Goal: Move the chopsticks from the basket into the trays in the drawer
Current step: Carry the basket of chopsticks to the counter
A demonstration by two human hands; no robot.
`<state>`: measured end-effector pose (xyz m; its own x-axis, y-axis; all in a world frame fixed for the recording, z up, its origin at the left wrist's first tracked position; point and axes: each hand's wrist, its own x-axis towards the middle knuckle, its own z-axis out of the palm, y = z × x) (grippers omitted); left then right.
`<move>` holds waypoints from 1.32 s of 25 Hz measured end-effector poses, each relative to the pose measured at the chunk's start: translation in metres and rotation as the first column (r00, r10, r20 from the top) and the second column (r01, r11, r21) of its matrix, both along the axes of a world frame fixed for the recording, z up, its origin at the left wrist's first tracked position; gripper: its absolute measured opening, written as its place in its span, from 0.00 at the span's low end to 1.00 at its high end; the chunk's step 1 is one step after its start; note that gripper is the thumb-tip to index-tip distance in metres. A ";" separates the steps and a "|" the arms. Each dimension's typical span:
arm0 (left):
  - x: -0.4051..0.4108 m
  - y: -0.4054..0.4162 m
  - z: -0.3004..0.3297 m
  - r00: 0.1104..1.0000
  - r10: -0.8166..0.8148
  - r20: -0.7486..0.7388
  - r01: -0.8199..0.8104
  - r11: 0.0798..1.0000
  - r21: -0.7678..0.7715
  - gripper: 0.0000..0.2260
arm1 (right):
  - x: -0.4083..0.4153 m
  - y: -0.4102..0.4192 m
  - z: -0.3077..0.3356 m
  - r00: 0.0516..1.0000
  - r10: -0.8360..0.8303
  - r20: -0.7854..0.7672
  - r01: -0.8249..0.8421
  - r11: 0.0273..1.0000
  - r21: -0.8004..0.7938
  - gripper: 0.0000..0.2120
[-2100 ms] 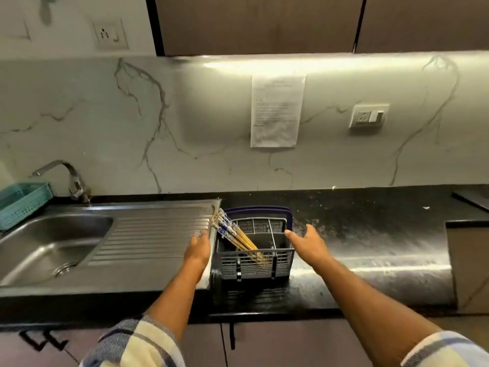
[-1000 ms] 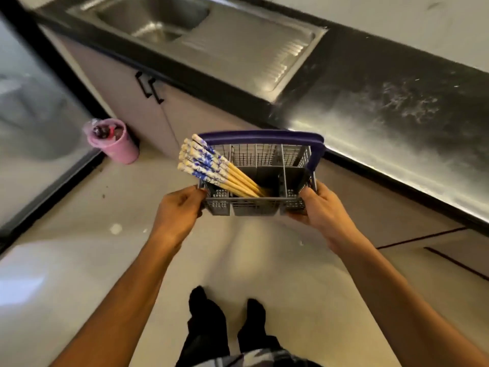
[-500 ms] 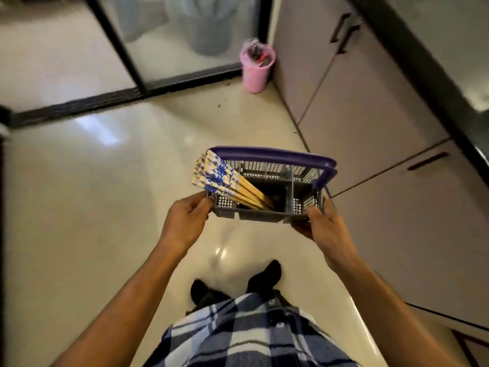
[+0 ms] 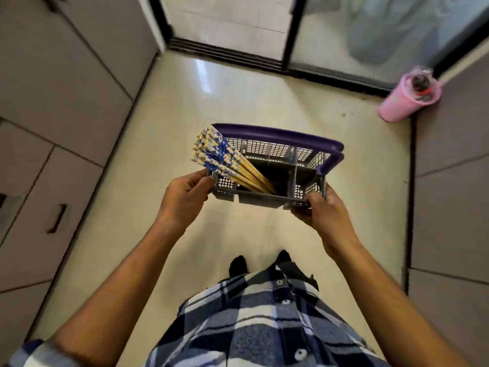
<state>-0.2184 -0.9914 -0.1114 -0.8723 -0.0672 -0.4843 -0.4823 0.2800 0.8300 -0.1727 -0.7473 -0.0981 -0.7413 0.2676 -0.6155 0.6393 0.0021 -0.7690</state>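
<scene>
I carry a grey mesh basket [image 4: 275, 152] with a purple handle in front of my chest, above the floor. A bundle of wooden chopsticks [image 4: 225, 162] with blue and white patterned ends leans out of its left compartment toward the upper left. My left hand [image 4: 182, 200] grips the basket's left end. My right hand [image 4: 321, 214] grips its right near corner. No open drawer or tray shows in this view.
Closed cabinet drawers with dark handles [image 4: 57, 218] line the left side, and more cabinet fronts [image 4: 449, 181] stand on the right. A pink bin [image 4: 407, 99] sits by the right cabinets. A black-framed glass sliding door [image 4: 288, 33] closes off the far end of the tiled floor.
Both hands lifted the basket off the counter by the sink. I have turned away from the counter, and the view now faces the sliding door with cabinets on both sides.
</scene>
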 end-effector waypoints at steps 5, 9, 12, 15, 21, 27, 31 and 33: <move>-0.007 -0.080 0.011 0.945 0.328 -0.006 -0.328 0.944 0.041 0.12 | -0.083 -0.081 0.003 0.962 0.273 -0.013 -0.273 0.962 -0.004 0.15; -0.006 -0.129 0.010 0.845 0.534 0.012 -0.535 0.844 0.039 0.12 | -0.150 -0.145 0.004 0.862 0.506 -0.038 -0.507 0.862 -0.009 0.15; -0.009 -0.169 0.019 0.713 0.701 -0.008 -0.701 0.713 0.027 0.14 | -0.201 -0.207 0.009 0.737 0.674 -0.052 -0.676 0.735 -0.051 0.16; -0.013 -0.209 0.029 0.580 0.814 -0.037 -0.813 0.581 0.050 0.14 | -0.240 -0.271 0.016 0.603 0.792 -0.098 -0.798 0.600 -0.056 0.19; -0.024 -0.333 0.046 0.320 0.940 -0.114 -0.941 0.330 0.079 0.19 | -0.289 -0.447 0.033 0.418 0.898 -0.135 -0.908 0.416 -0.043 0.14; -0.039 -0.505 0.048 0.260 0.952 -0.164 -0.953 0.280 0.114 0.10 | -0.312 -0.626 0.054 0.399 0.895 -0.199 -0.917 0.394 -0.064 0.07; -0.059 -0.601 0.057 0.217 0.964 -0.154 -0.962 0.238 0.136 0.10 | -0.333 -0.731 0.062 0.399 0.884 -0.242 -0.915 0.399 -0.054 0.07; -0.072 -0.641 0.056 0.204 0.966 -0.158 -0.966 0.225 0.130 0.10 | -0.347 -0.775 0.063 0.397 0.886 -0.239 -0.917 0.396 -0.053 0.06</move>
<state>-0.2903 -1.6328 -0.0557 -0.1910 -0.9192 -0.3445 -0.2347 -0.2980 0.9253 -0.5200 -1.5228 -0.0352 -0.5690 -0.6984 -0.4341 0.2152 0.3830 -0.8983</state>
